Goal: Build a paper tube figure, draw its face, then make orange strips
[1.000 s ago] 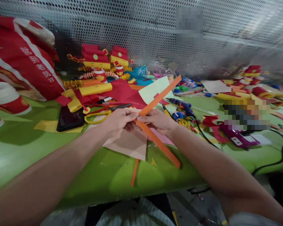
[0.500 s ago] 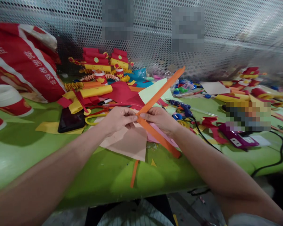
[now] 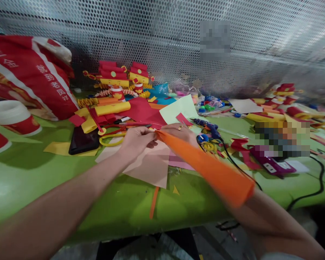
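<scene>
Two orange paper strips crossed earlier; now one broad, motion-blurred orange paper strip (image 3: 206,162) runs from my fingertips down to the lower right, over my right forearm. My left hand (image 3: 138,141) is closed, thumb and fingers pinching the strip's narrow end. Close against it, my right hand (image 3: 178,133), with a ring on one finger, is closed around the same end, its fingers partly hidden behind the strip. Under the hands lie a pale pink paper sheet (image 3: 151,169) and a brighter pink sheet (image 3: 180,161).
On the green table (image 3: 119,202) are a phone (image 3: 83,140), yellow-handled scissors (image 3: 108,141), paper cups (image 3: 14,117), a blue glue gun (image 3: 207,124) with a black cord and a purple power strip (image 3: 272,164). Red-and-yellow paper figures (image 3: 114,76) stand by the perforated metal wall.
The orange strip pointing up and right has swung down to the lower right, over my right forearm. My right hand has turned, its back now more upward. The view has shifted slightly.
</scene>
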`<state>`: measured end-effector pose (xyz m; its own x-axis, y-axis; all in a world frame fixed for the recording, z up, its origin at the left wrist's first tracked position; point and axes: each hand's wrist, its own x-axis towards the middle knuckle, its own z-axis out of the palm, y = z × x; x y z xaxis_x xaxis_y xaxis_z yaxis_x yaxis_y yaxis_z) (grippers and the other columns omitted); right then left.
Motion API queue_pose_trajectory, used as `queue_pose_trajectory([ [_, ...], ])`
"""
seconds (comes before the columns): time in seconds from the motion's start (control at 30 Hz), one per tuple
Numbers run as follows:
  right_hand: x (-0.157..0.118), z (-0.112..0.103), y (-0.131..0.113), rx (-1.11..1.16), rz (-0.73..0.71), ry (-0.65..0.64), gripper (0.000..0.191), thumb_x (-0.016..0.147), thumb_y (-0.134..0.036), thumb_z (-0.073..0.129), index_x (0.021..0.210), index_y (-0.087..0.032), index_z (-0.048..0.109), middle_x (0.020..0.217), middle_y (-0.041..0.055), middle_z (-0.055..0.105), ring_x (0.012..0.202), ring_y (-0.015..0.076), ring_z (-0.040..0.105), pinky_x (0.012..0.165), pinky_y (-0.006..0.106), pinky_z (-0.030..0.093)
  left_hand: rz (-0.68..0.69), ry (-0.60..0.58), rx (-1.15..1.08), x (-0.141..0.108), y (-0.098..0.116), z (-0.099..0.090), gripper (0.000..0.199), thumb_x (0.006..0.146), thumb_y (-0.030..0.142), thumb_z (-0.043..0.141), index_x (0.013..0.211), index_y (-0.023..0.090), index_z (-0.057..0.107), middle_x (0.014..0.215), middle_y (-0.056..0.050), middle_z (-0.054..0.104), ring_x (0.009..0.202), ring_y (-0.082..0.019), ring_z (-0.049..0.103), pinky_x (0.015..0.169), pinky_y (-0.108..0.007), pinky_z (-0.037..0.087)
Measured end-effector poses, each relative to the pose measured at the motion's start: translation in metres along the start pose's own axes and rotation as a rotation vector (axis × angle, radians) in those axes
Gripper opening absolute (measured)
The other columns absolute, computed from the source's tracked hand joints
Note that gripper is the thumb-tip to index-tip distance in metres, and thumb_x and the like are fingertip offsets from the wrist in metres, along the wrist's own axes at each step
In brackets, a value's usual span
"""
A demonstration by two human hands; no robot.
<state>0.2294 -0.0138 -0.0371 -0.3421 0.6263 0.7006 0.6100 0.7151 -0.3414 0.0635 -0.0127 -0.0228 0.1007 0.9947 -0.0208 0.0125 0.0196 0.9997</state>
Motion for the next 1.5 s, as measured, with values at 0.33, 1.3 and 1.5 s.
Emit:
queue_pose_trajectory([
  [0.33, -0.003, 0.006, -0.012, -0.467, -0.261, 0.084, 0.025, 0.089, -0.023, 0.048, 0.103, -0.017, 0.069, 0.102, 0.0089, 0.072, 0.099, 0.0219, 0.062, 0.092, 0.039, 0.045, -0.005, 0.056, -0.250, -0.003, 0.001, 0.006, 0.010, 0.059, 0.021, 0.067, 0.053, 0.015, 0.062, 0.052, 0.001, 0.063, 0.048, -0.009, 0.058, 0.057, -0.024, 0.051],
  [1.3, 0.005, -0.002, -0.012, -0.114, 0.084, -0.079, 0.032, 0.084, -0.019, 0.046, 0.108, -0.021, 0.068, 0.122, 0.0079, 0.064, 0.121, 0.0243, 0.052, 0.102, 0.049, 0.037, 0.009, -0.062, -0.342, -0.002, 0.001, 0.001, 0.018, 0.058, 0.024, 0.078, 0.071, 0.015, 0.070, 0.069, -0.001, 0.070, 0.062, -0.012, 0.064, 0.069, -0.027, 0.051],
  [1.5, 0.015, -0.018, -0.011, 0.263, 0.415, -0.070, 0.020, 0.081, -0.034, 0.057, 0.083, -0.022, 0.073, 0.084, 0.0034, 0.074, 0.081, 0.0199, 0.066, 0.071, 0.032, 0.050, 0.010, -0.087, -0.229, -0.007, 0.008, 0.000, 0.019, 0.060, 0.028, 0.078, 0.069, 0.014, 0.069, 0.064, -0.002, 0.069, 0.059, -0.014, 0.065, 0.065, -0.029, 0.051],
])
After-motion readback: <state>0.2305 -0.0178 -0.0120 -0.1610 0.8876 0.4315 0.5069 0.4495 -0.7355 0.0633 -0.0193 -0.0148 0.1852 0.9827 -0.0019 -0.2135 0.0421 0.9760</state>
